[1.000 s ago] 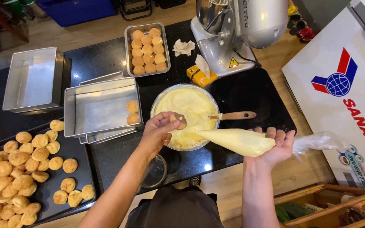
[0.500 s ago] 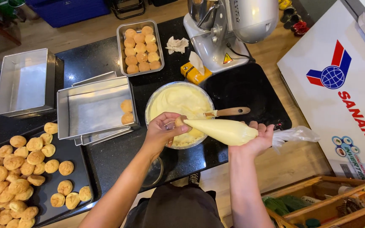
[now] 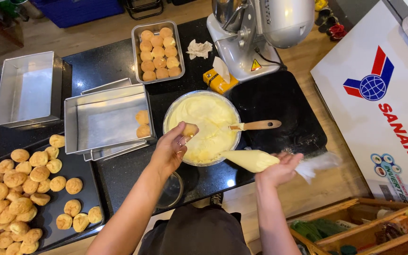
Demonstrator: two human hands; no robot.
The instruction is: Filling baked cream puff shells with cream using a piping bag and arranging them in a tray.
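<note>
My left hand [image 3: 171, 148] holds a small round golden puff [image 3: 189, 130] over the near-left rim of a metal bowl [image 3: 167, 119] full of pale yellow cream. My right hand [image 3: 282, 169] grips a cream-filled piping bag [image 3: 249, 159], its tip pointing left over the bowl's near edge, a short way from the puff. A wooden-handled spatula [image 3: 258, 125] rests in the cream.
A steel tray [image 3: 105, 120] left of the bowl holds two puffs; another tray [image 3: 158, 51] behind is full of them. Many puffs lie on a dark tray [image 3: 48, 222] at bottom left. A stand mixer [image 3: 256, 33], an upturned pan [image 3: 24, 89] and a white chest freezer [image 3: 378, 94] surround the counter.
The piping bag's tip has drawn back to the right, away from the puff. My left hand keeps the puff and has lifted it slightly toward the bowl's left rim.
</note>
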